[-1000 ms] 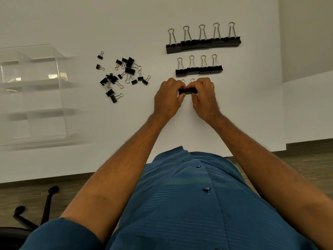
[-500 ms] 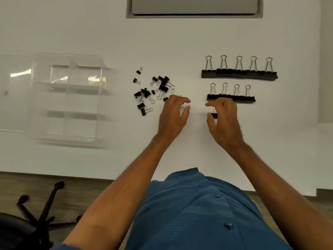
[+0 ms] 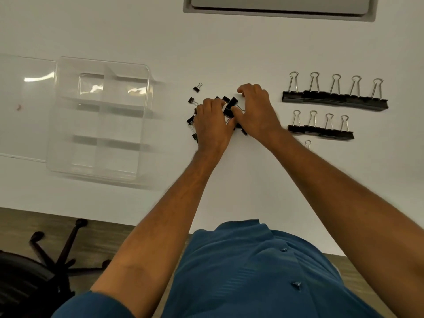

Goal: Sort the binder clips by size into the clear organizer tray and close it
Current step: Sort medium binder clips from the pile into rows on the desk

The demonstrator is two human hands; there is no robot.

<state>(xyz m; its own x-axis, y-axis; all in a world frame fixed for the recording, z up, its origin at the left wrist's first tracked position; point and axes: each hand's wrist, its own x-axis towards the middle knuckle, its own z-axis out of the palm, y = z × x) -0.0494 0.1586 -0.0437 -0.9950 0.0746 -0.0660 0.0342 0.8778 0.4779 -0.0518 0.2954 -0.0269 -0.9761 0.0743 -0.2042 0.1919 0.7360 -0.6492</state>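
Both hands, left hand (image 3: 212, 125) and right hand (image 3: 254, 113), sit together on the pile of small black metal binder clips (image 3: 230, 106). Fingers are bent; I cannot tell if they hold any.

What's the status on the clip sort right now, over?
Left hand and right hand both down on the small clip pile, grips hidden. Big clips and medium clips rowed on table. Organizer tray open, no clips inside. Nothing blocking.

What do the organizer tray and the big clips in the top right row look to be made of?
The organizer tray: clear glossy plastic, most likely; the table shows through its walls and dividers, and bright glare sits on it. The large binder clips: probably metal, with matte black bodies and shiny silvery wire handles that catch the light. The material cannot be confirmed from this view.
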